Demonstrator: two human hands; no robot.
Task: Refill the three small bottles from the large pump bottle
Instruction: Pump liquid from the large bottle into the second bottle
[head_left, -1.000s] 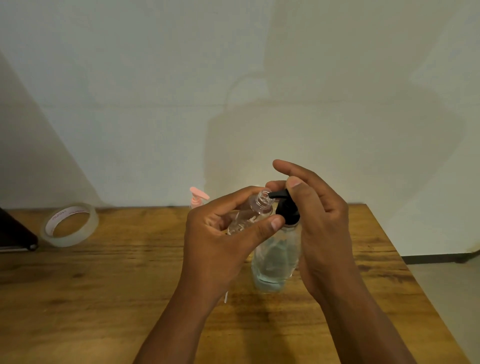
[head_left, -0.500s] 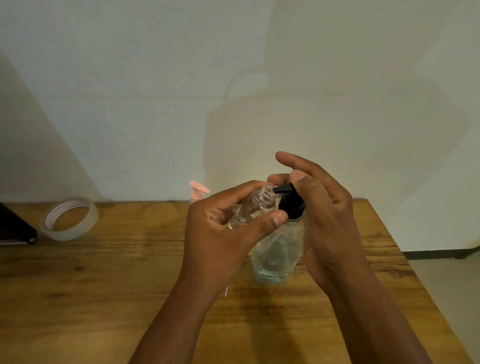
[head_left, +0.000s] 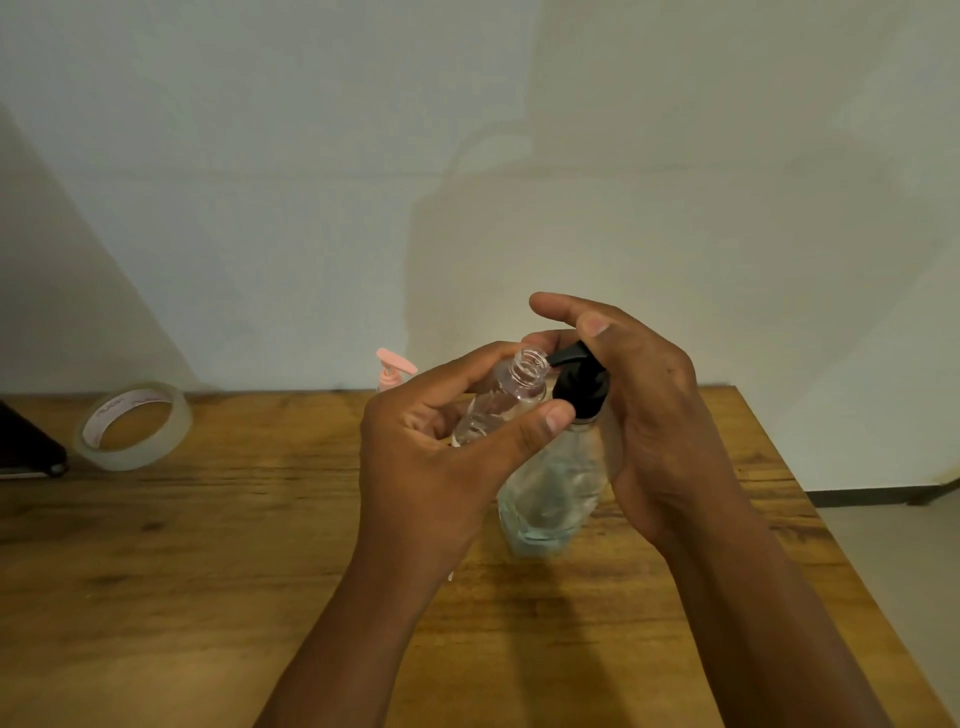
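The wooden counter (head_left: 208, 571) is filling the lower half of the frame, under a pale wall. At the centre right, the large pump bottle (head_left: 558, 483) is standing upright on the counter, clear, with only a little liquid showing near its bottom. The right hand (head_left: 660, 415) is curling around its upper part from the right side, and its fingers are resting over the black pump head (head_left: 579, 387), probably so that the same hand can steady the bottle and press the pump. The left hand (head_left: 441, 457) is holding a small clear bottle (head_left: 498, 405) between thumb and fingers, tilted, with its open neck touching or just beside the black spout; I think it is held this way so that the liquid goes directly inside and nothing is spilling. At the left edge of the frame a roll of clear tape (head_left: 132, 426) is lying flat on the counter, beside a dark object I cannot identify. Behind the left hand, a small pink pump top (head_left: 392, 369) is showing; its bottle is hidden. The third small bottle is not visible anywhere.
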